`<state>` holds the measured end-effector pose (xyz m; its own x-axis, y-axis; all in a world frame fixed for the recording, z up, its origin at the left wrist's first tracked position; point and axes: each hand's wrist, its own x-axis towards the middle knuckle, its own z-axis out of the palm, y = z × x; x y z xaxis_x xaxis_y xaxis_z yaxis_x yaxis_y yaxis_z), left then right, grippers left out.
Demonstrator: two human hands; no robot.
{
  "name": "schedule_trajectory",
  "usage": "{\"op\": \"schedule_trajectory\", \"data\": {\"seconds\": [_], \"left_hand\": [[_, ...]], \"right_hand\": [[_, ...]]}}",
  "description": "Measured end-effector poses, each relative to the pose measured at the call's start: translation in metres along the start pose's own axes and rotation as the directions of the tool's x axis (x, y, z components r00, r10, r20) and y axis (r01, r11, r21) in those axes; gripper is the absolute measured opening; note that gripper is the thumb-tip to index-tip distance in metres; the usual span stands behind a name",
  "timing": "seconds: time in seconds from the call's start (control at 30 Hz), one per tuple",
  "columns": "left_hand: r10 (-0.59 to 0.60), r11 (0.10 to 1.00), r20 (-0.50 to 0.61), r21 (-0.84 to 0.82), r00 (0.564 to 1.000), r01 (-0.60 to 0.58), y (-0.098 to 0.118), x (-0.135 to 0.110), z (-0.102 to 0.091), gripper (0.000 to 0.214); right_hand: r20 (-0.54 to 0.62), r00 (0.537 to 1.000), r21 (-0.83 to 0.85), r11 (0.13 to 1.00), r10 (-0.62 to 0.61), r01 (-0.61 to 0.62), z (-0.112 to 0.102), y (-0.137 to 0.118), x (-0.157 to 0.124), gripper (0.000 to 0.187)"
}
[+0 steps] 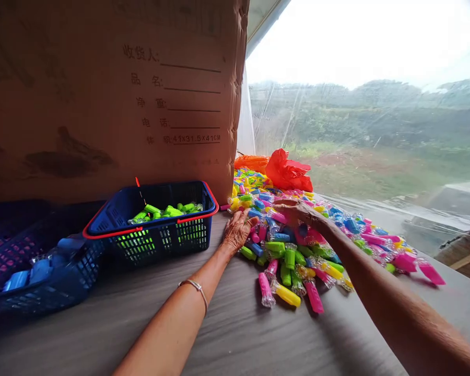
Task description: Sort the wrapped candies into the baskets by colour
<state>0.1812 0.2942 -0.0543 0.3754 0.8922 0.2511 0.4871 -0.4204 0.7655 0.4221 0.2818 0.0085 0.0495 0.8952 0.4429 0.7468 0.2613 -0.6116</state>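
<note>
A heap of small plastic pieces (282, 250) in green, pink, blue and yellow, many with clear faceted ends, spreads over the table. At its left edge, my left hand (238, 231) rests against the pieces, thumb apart from the fingers. My right hand (297, 210) reaches across the middle of the heap, fingers stretched to the left over the pieces; part of its underside is hidden. Neither hand visibly grips a piece. Near the front lie a yellow piece (288, 295) and a pink piece (313, 296).
A blue basket (149, 230) with a red rim holds green pieces, left of my hands. Another basket (50, 292) further left contains blue pieces. Behind stands a large cardboard box (102, 104). Red plastic bags (288, 172) lie at the back by a transparent sheet (356, 146).
</note>
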Motion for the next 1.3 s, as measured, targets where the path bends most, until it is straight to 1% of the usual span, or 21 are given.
{"op": "schedule_trajectory", "data": {"seconds": [0.1, 0.17, 0.33, 0.47, 0.57, 0.67, 0.73, 0.77, 0.8, 0.83, 0.87, 0.9, 0.97, 1.0, 1.03, 1.07, 1.1, 1.13, 1.2, 1.27, 1.3], "left_hand": [[0.043, 0.988, -0.035, -0.148, 0.998, -0.047, 0.003, -0.019, -0.005, 0.059], [0.059, 0.975, -0.057, -0.213, 0.997, -0.07, 0.005, -0.036, -0.012, 0.059], [0.066, 0.965, -0.074, -0.249, 0.995, -0.083, 0.01, -0.08, -0.037, 0.061], [0.056, 0.96, -0.047, -0.271, 0.997, -0.067, 0.015, -0.114, -0.059, 0.063], [0.032, 0.965, -0.015, -0.258, 0.999, -0.035, 0.016, -0.137, -0.075, 0.067], [0.032, 0.977, 0.021, -0.211, 0.999, -0.027, 0.015, -0.162, -0.091, 0.072], [0.057, 0.988, 0.031, -0.147, 0.998, -0.052, 0.013, -0.179, -0.099, 0.073], [0.075, 0.991, 0.03, -0.112, 0.997, -0.071, 0.011, -0.188, -0.103, 0.074], [0.092, 0.993, 0.029, -0.078, 0.995, -0.09, 0.009, -0.196, -0.106, 0.073], [0.109, 0.993, 0.03, -0.042, 0.994, -0.108, 0.007, -0.204, -0.108, 0.073], [0.132, 0.991, 0.027, -0.004, 0.991, -0.132, 0.005, -0.212, -0.11, 0.073], [0.164, 0.986, 0.02, 0.041, 0.986, -0.164, 0.004, -0.218, -0.111, 0.073], [0.252, 0.954, 0.014, 0.166, 0.968, -0.251, 0.004, -0.227, -0.113, 0.076], [0.304, 0.924, 0.016, 0.238, 0.953, -0.299, 0.007, -0.23, -0.113, 0.078], [0.356, 0.886, 0.028, 0.307, 0.934, -0.347, 0.011, -0.23, -0.112, 0.08], [0.403, 0.845, 0.05, 0.364, 0.914, -0.393, 0.017, -0.229, -0.11, 0.081], [0.442, 0.804, 0.08, 0.405, 0.893, -0.435, 0.024, -0.225, -0.108, 0.081], [0.472, 0.771, 0.112, 0.428, 0.874, -0.471, 0.033, -0.219, -0.104, 0.08], [0.482, 0.749, 0.171, 0.428, 0.859, -0.505, 0.051, -0.202, -0.093, 0.077], [0.423, 0.791, 0.198, 0.395, 0.884, -0.467, 0.066, -0.178, -0.079, 0.073], [0.379, 0.821, 0.207, 0.375, 0.902, -0.43, 0.072, -0.166, -0.071, 0.07]], "right_hand": [[0.139, 0.99, 0.042, 0.999, -0.026, 0.02, 0.008, -0.016, -0.02, 0.023], [0.169, 0.983, 0.078, 0.995, -0.071, 0.059, 0.015, -0.027, -0.034, 0.021], [0.175, 0.973, 0.159, 0.979, -0.152, 0.125, 0.03, -0.059, -0.07, 0.023], [0.181, 0.966, 0.228, 0.963, -0.186, 0.142, 0.038, -0.092, -0.098, 0.027], [0.176, 0.964, 0.264, 0.953, -0.198, 0.148, 0.043, -0.121, -0.117, 0.025], [0.257, 0.953, 0.378, 0.924, -0.158, 0.051, 0.038, -0.15, -0.129, 0.021], [0.363, 0.923, 0.42, 0.907, -0.125, -0.042, 0.024, -0.163, -0.129, 0.021], [0.362, 0.927, 0.409, 0.911, -0.102, -0.059, 0.014, -0.164, -0.127, 0.021], [0.302, 0.951, 0.385, 0.921, -0.07, -0.055, 0.001, -0.162, -0.123, 0.022], [0.19, 0.981, 0.355, 0.934, -0.031, -0.039, -0.012, -0.154, -0.119, 0.026], [0.045, 0.999, 0.326, 0.945, 0.01, -0.024, -0.026, -0.142, -0.115, 0.032], [-0.116, 0.992, 0.288, 0.957, 0.053, -0.018, -0.04, -0.125, -0.112, 0.039], [-0.366, 0.921, 0.194, 0.979, 0.134, -0.065, -0.067, -0.079, -0.111, 0.05], [-0.515, 0.841, 0.075, 0.986, 0.167, -0.15, -0.078, -0.053, -0.114, 0.05], [-0.617, 0.763, -0.037, 0.962, 0.192, -0.271, -0.088, -0.028, -0.119, 0.051], [-0.644, 0.734, -0.126, 0.916, 0.216, -0.38, -0.095, -0.004, -0.124, 0.053], [-0.641, 0.734, -0.206, 0.871, 0.225, -0.447, -0.1, 0.017, -0.13, 0.053], [-0.6, 0.762, -0.271, 0.836, 0.241, -0.478, -0.102, 0.034, -0.135, 0.053], [-0.464, 0.849, -0.357, 0.823, 0.254, -0.441, -0.102, 0.054, -0.141, 0.05], [-0.352, 0.908, -0.384, 0.849, 0.229, -0.363, -0.096, 0.059, -0.144, 0.048], [-0.323, 0.924, -0.383, 0.864, 0.205, -0.325, -0.091, 0.058, -0.144, 0.047]]}}
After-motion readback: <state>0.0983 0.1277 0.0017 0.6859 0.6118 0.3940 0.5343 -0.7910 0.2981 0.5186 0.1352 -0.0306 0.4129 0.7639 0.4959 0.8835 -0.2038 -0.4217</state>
